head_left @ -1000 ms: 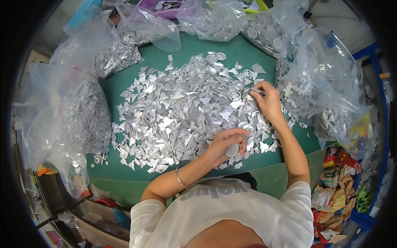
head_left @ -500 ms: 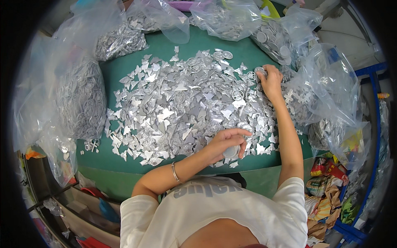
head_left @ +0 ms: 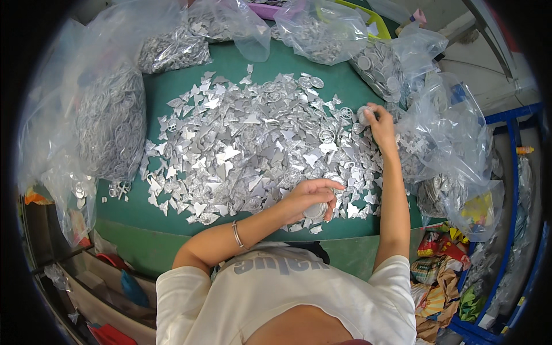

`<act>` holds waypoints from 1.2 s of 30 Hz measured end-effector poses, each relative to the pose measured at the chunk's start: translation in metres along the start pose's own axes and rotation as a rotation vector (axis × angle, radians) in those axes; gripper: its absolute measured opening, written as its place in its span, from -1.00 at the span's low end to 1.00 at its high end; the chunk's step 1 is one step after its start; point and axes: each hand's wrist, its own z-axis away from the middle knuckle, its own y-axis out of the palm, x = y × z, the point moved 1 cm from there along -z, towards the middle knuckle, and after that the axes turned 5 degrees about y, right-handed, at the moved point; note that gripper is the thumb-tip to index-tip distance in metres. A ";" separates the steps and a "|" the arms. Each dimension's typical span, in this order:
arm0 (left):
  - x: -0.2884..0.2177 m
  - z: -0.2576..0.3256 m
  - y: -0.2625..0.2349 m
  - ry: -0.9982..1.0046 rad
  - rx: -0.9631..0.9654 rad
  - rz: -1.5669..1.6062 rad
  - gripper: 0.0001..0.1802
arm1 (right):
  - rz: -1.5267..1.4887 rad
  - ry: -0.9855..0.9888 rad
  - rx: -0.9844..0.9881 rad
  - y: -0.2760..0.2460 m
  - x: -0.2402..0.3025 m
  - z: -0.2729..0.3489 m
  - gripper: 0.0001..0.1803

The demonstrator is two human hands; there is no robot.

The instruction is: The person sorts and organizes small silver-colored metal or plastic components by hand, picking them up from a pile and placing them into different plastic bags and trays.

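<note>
The desk point(head_left: 190, 215) has a green top and carries a broad heap of silver metal pieces point(head_left: 253, 144), flat and mostly triangular or round. The left hand point(head_left: 310, 198) rests on the near edge of the heap, fingers curled around a small stack of round silver discs point(head_left: 315, 210). A thin bracelet point(head_left: 236, 234) sits on the left wrist. The right hand point(head_left: 379, 123) is extended to the far right edge of the heap, fingertips pinched on a single round disc point(head_left: 364, 113). Clear plastic bags ring the heap: a large bag of silver parts point(head_left: 109, 121) at the left, a second bag point(head_left: 172, 49) at the far left corner, a bag of round discs point(head_left: 382, 69) just beyond the right hand, and a further bag point(head_left: 454, 149) at the right.
</note>
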 end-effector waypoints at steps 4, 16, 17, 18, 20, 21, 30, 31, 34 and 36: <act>0.000 0.000 -0.001 0.000 0.002 0.013 -0.63 | 0.306 -0.035 0.020 0.010 0.015 0.008 -0.84; 0.001 -0.001 -0.002 0.019 0.012 -0.002 -0.64 | 0.189 -0.117 -0.239 0.010 0.027 0.038 -0.85; 0.000 -0.001 -0.002 0.023 0.017 -0.006 -0.64 | 0.074 -0.061 -0.278 0.007 0.024 0.037 -0.85; -0.001 -0.001 -0.002 0.029 0.021 -0.010 -0.64 | -0.042 -0.007 -0.315 0.005 0.021 0.035 -0.86; -0.003 -0.001 -0.001 0.014 0.020 -0.004 -0.63 | -0.322 0.136 -0.342 -0.006 0.013 0.030 -0.85; -0.002 0.000 0.000 0.002 0.018 0.003 -0.63 | -0.461 0.213 -0.352 -0.010 0.012 0.031 -0.84; -0.001 0.000 -0.001 0.002 0.015 0.002 -0.62 | -0.012 0.048 -0.074 -0.027 0.031 0.039 -0.84; -0.001 0.000 -0.001 0.005 0.013 -0.002 -0.62 | 0.225 -0.065 0.011 -0.027 0.032 0.040 -0.84; 0.000 0.000 0.000 0.012 0.013 -0.006 -0.62 | 0.397 -0.168 0.036 -0.011 0.022 0.047 -0.80; 0.001 0.000 0.000 0.013 0.016 -0.004 -0.62 | 0.463 -0.290 0.002 -0.006 0.018 0.052 -0.75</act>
